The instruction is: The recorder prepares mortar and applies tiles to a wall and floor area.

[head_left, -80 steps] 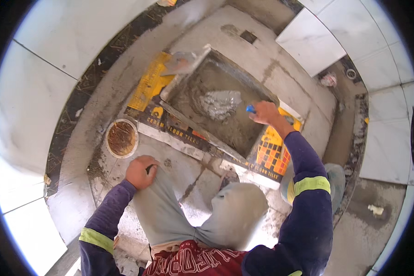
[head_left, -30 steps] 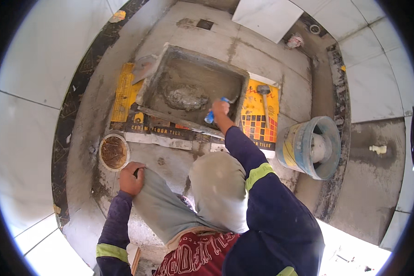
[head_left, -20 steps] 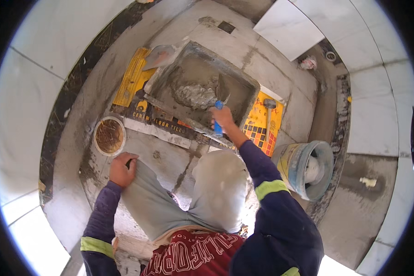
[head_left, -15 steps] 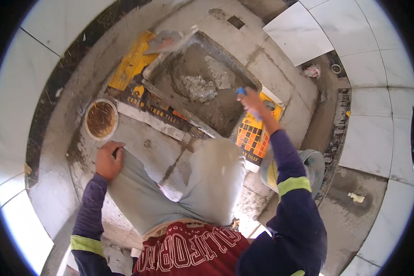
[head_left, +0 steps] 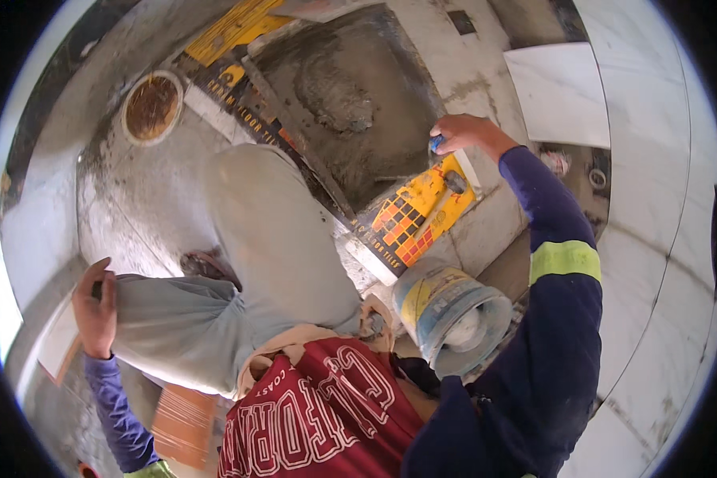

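Observation:
My right hand (head_left: pixel 466 134) is closed round the blue handle (head_left: pixel 436 142) of a trowel at the right edge of a shallow mixing trough (head_left: pixel 259 84). The trowel's blade cannot be made out now. Inside the trough lies wet grey mortar (head_left: pixel 334 95), heaped and lumpy in the middle. Far to the left, my left hand (head_left: pixel 95 311) rests by my bent knee, holding nothing, with thumb and fingers apart. Just below my right hand, a mallet-like tool with a dark head (head_left: pixel 454 182) lies on a yellow and black tile carton (head_left: pixel 398 219).
A blue-grey bucket (head_left: pixel 430 299) lies tipped beside my right thigh, a pale round thing inside. At the left stands a round tub (head_left: pixel 175 99) with brown contents. A loose white tile (head_left: pixel 562 92) lies at the far right. A brown carton (head_left: pixel 185 422) is at lower left.
My view and body have turned, and the bucket shows more fully. The trowel's blade, seen over the mortar before, no longer shows. My left hand sits farther left and lower.

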### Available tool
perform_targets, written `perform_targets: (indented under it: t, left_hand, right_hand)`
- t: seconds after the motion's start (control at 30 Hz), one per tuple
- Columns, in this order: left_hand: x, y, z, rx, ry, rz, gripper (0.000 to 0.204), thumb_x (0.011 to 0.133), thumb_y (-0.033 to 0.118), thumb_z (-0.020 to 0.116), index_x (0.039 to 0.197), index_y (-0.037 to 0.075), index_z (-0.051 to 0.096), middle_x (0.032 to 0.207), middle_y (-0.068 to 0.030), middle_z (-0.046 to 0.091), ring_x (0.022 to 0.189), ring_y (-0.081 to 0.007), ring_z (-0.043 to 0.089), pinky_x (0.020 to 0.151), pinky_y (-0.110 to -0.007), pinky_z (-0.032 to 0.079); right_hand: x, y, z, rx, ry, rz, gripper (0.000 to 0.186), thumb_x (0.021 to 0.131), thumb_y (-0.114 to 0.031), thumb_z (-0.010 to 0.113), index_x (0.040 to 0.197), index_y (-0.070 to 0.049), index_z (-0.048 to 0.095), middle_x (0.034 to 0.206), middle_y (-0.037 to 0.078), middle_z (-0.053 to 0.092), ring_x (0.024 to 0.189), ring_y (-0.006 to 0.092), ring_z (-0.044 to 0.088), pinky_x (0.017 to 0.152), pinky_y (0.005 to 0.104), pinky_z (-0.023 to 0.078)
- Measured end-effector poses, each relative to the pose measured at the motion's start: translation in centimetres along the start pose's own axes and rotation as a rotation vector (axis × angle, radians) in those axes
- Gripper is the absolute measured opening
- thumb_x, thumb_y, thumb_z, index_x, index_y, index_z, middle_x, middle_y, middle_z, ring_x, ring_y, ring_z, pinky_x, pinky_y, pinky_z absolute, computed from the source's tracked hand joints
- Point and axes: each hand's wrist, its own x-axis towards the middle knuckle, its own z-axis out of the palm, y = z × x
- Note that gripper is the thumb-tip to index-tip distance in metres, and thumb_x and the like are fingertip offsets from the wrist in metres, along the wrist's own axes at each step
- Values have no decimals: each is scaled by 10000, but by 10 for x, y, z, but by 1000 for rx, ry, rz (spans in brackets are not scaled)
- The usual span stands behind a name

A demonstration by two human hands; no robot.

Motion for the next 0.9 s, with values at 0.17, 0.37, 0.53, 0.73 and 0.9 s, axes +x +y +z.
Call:
perform_targets:
  t: [0.17,0.37,0.53,0.73,0.9]
  left_hand:
    - [-80,3,-9,48,150,-72,208,909,41,565,1100,-3,635,882,-125,646,790,-211,606,744,-303,464]
    - [-138,17,2,124,270,-175,191,919,66,560,1079,0,643,915,-141,642,845,-250,617,779,-325,468]
    - [-137,41,3,228,269,-139,207,935,92,559,1103,0,639,957,-128,658,862,-214,629,803,-303,474]
    - [-123,35,3,174,299,-166,219,931,87,563,1118,4,640,979,-133,662,873,-211,629,822,-299,475]
    - [-113,53,4,167,335,-116,219,917,75,573,1113,2,642,983,-143,666,883,-214,634,826,-298,473]
  right_hand:
    - [79,1,3,-174,-316,-35,413,734,-294,666,1061,-40,659,968,167,676,932,326,647,792,423,500]
    - [100,15,30,-187,-54,-181,444,730,-238,683,1126,-44,638,1153,181,618,1075,339,588,909,452,468]
    - [67,26,30,-183,75,-105,427,740,-237,693,1130,-70,639,1085,185,638,1053,361,590,902,465,467]
    - [40,47,0,-160,223,-107,393,738,-238,691,1102,-95,650,1010,172,658,982,374,618,854,487,481]
    - [101,-15,25,-251,-117,-201,412,733,-278,694,1107,-107,653,1103,142,639,1037,364,598,874,479,476]
